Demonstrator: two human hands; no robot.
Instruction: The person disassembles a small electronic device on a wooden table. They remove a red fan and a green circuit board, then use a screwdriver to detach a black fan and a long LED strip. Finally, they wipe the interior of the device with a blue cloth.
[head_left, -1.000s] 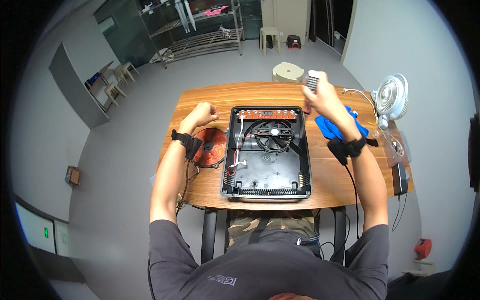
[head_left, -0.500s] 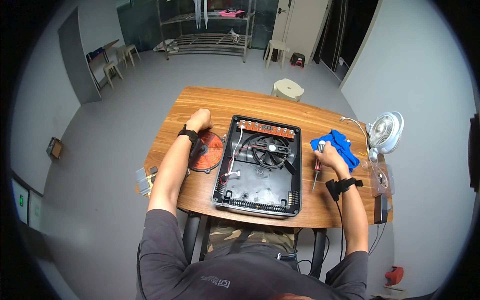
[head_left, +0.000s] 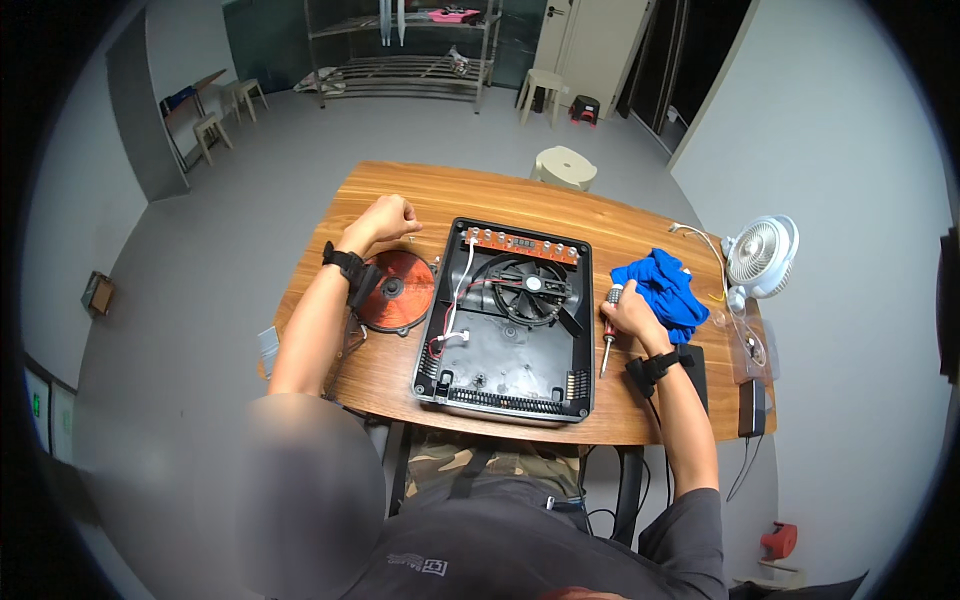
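Observation:
My right hand (head_left: 634, 312) is closed around a screwdriver (head_left: 609, 327) with a red and dark handle. Its metal tip points down toward the near edge, right of the open black housing (head_left: 510, 355). That housing looks like an induction cooker's base; a black fan (head_left: 533, 283), a reddish-brown circuit board (head_left: 520, 244) and thin wires lie inside. Left of it is a round copper coil (head_left: 405, 300). Beyond the coil hovers my left hand (head_left: 385, 218), fingers curled together; anything in them is too small to make out. Tiny bits lie on the table below its fingertips.
A blue cloth (head_left: 668, 295) lies beside my right hand. At the table's right edge stand a white desk fan (head_left: 760, 258), a clear plastic tray (head_left: 765, 362) and a black box-shaped device (head_left: 752, 408). A beige stool (head_left: 564, 165) is behind the table.
The whole view has shifted slightly. My left hand has drawn up off the table top, its fingers now turned to the right. My right hand keeps the screwdriver in about the same place.

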